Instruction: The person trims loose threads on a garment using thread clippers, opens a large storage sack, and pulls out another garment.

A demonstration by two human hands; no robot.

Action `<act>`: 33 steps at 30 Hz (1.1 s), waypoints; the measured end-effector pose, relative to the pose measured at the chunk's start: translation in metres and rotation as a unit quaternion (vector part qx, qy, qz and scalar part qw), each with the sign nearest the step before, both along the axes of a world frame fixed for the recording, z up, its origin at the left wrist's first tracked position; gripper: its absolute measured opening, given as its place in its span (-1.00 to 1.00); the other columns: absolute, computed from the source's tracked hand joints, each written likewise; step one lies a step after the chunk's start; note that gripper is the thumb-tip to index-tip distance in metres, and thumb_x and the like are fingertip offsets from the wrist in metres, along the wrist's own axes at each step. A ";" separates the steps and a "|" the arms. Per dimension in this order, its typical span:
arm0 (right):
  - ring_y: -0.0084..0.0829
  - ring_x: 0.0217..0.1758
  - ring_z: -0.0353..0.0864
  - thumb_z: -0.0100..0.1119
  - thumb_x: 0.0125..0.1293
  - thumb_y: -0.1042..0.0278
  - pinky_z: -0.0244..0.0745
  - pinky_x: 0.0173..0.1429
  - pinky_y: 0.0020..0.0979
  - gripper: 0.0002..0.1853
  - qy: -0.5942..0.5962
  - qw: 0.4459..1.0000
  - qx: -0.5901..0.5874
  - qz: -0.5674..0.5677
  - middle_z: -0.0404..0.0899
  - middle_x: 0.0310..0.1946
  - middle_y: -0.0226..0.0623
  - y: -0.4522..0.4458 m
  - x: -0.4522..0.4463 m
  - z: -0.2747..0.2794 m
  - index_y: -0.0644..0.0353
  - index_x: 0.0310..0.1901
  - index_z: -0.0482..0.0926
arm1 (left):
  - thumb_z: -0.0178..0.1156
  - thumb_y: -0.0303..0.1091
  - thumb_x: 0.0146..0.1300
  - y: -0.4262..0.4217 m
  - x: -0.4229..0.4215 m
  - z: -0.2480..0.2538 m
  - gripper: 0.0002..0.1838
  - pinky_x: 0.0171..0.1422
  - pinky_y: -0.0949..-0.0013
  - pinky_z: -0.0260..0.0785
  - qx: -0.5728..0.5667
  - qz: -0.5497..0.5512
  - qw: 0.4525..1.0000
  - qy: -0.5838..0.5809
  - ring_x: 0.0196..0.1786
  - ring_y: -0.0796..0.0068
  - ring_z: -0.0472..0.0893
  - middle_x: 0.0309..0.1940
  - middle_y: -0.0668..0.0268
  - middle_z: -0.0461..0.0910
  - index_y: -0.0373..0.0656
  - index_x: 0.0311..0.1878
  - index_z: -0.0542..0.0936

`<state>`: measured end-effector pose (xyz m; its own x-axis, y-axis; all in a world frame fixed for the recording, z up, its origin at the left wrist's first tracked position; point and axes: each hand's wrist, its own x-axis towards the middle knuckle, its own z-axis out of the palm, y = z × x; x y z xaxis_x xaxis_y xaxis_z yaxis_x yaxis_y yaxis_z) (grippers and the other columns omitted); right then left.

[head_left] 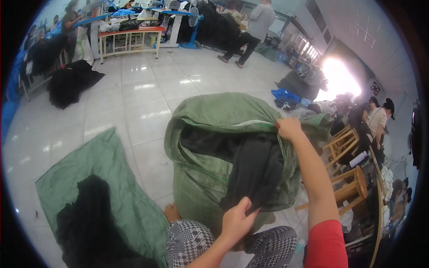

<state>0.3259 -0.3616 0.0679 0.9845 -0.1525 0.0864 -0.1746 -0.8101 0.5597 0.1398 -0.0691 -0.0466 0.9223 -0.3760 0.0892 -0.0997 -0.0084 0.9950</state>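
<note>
Two bare hands work at a green woven sack [196, 190] standing on the tiled floor [145, 96], its mouth open toward the wearer. The right hand [290, 129] is closed on the sack's rim at the far right of the opening; a small red spot shows by its fingertips, too small to identify. The left hand [237, 219] grips black cloth [257, 163] at the sack's near side, its thumb on top and most of its fingers hidden. That cloth runs back into the sack's mouth, where folds and shadow conceal how deep it goes. Houndstooth trousers [190, 241] cover the knees just before the sack, blocking part of its base. A red sleeve [326, 244] shows on the right arm; the left sleeve is out of frame.

Left of the sack lies a green sheet [85, 156] under a black cloth heap [91, 214], both cut off by the bottom of the view. Right of the sack stand wooden stools [356, 184], partly hidden by the forearm. Beyond it, a person in a grey shirt [262, 18] has their head cropped away, and glare [339, 80] washes out a bright opening.
</note>
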 end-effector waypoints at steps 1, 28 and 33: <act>-0.09 0.04 0.60 -0.01 0.28 0.12 0.39 0.14 -0.16 -0.69 0.049 0.995 0.039 -0.081 0.66 -0.15 -0.15 -0.004 0.008 -0.002 0.08 -0.14 0.66 | 0.26 -0.16 0.18 -0.002 0.000 -0.002 -0.69 -0.42 0.14 0.28 0.001 -0.002 1.000 -0.003 -0.46 0.04 0.54 -0.57 0.15 0.49 -0.16 -0.37 0.38; -0.14 -0.13 0.60 0.11 0.23 0.21 0.46 -0.11 -0.12 -0.83 -0.003 0.991 0.030 0.133 0.65 -0.31 -0.19 -0.021 -0.019 0.034 -0.03 -0.17 0.55 | 0.32 -0.19 0.18 -0.004 0.002 -0.001 -0.63 -0.47 0.34 0.23 -0.032 0.010 0.999 0.006 -0.62 0.39 0.30 -0.65 0.22 0.37 -0.19 -0.43 0.35; -0.05 -0.07 0.62 0.02 0.28 0.23 0.45 -0.06 -0.06 -0.77 0.151 0.987 0.055 -0.019 0.64 -0.20 -0.13 0.004 -0.012 0.030 -0.04 -0.04 0.47 | 0.21 -0.07 0.24 -0.003 0.003 -0.004 -0.65 -0.44 0.15 0.28 -0.009 -0.011 1.000 0.006 -0.50 0.04 0.55 -0.61 0.17 0.51 -0.15 -0.37 0.38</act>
<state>0.3143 -0.3576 0.0982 0.9563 -0.1826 -0.2285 -0.0456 -0.8646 0.5004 0.1431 -0.0722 -0.0508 0.9146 -0.3954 0.0850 -0.0874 0.0119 0.9961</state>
